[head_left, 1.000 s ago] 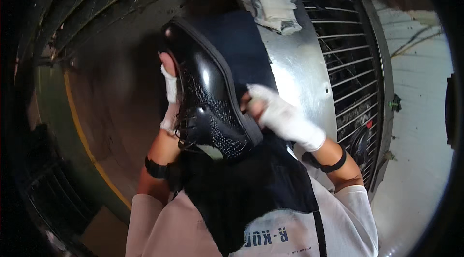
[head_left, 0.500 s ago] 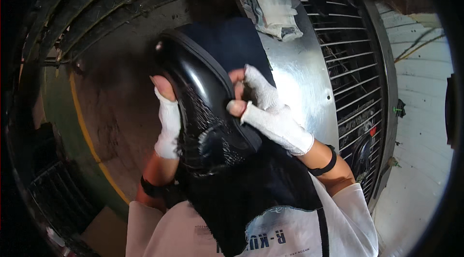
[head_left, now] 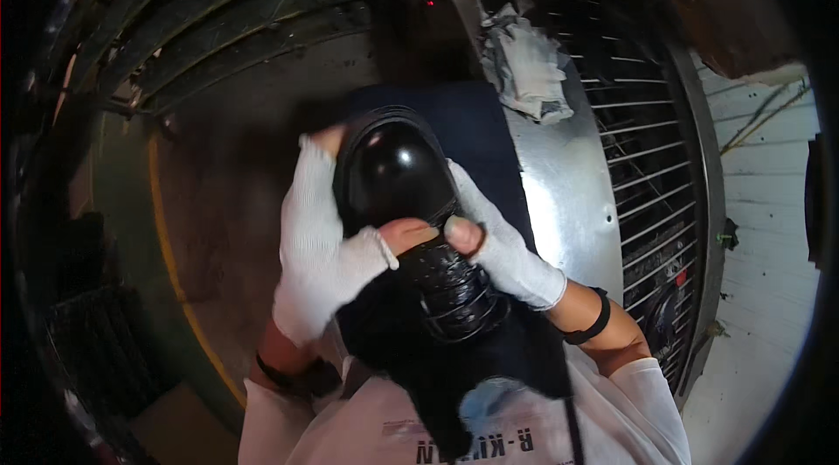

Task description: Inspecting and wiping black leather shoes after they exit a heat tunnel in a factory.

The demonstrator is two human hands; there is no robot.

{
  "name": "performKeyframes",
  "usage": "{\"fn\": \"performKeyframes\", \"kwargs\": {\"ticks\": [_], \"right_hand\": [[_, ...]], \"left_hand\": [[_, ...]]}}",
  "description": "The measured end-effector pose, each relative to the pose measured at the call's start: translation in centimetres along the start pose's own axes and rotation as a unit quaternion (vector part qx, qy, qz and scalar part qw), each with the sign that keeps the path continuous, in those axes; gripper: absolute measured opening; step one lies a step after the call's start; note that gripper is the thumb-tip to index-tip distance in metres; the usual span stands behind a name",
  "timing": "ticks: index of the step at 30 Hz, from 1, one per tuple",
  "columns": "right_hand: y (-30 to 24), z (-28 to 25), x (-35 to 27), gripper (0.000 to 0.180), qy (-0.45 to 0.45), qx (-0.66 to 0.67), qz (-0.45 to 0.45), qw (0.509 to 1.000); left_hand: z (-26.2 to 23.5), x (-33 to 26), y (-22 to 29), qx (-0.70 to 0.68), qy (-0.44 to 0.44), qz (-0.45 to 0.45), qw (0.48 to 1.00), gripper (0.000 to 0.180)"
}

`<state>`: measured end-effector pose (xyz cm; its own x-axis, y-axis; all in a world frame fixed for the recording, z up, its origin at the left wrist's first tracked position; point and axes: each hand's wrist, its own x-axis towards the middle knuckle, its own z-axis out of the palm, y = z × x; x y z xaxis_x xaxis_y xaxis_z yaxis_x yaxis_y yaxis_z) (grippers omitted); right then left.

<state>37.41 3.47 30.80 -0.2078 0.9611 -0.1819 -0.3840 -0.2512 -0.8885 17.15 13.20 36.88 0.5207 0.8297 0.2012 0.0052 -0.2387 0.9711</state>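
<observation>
A black leather shoe (head_left: 393,170) with a glossy rounded toe lies over my lap, toe pointing away from me. Creased, wrinkled material with what look like laces covers its upper behind the toe. My left hand (head_left: 316,242), in a white fingerless glove, grips its left side with the thumb pressed across the upper. On the opposite side my right hand (head_left: 502,257), gloved likewise, holds the edge, its thumb tip close to the left one. The other fingers of both hands are mostly hidden beside or under the shoe. Dark blue cloth (head_left: 485,128) shows beneath it.
To the right runs a shiny metal ledge (head_left: 572,203) carrying a crumpled white glove or rag (head_left: 529,67). Beyond it are a metal-barred grate (head_left: 642,146) and a white wall (head_left: 760,203). Dark curved racks (head_left: 236,19) stand far left, above a floor with a yellow line (head_left: 166,246).
The shoe has turned from its side view so its upper faces me, toe straight ahead. My left thumb has come over onto the upper, and the right thumb has moved there from the sole edge.
</observation>
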Motion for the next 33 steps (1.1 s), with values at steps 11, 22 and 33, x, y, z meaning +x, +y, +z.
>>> {"fn": "performKeyframes", "kwargs": {"ticks": [11, 22, 33], "right_hand": [[-0.4, -0.8, 2.8, 0.060, -0.008, 0.346, 0.145, 0.927], [3.3, -4.0, -6.1, 0.069, 0.149, 0.096, 0.130, 0.976], [5.4, -6.1, 2.7, 0.048, 0.324, 0.181, 0.063, 0.926]], "left_hand": [[-0.1, 6.5, -3.7, -0.091, -0.080, 0.090, 0.989, 0.042], [6.6, -0.4, -9.9, -0.052, 0.153, -0.017, 0.987, 0.056], [5.2, 2.7, -14.2, -0.273, 0.059, -0.111, 0.954, 0.074]]}}
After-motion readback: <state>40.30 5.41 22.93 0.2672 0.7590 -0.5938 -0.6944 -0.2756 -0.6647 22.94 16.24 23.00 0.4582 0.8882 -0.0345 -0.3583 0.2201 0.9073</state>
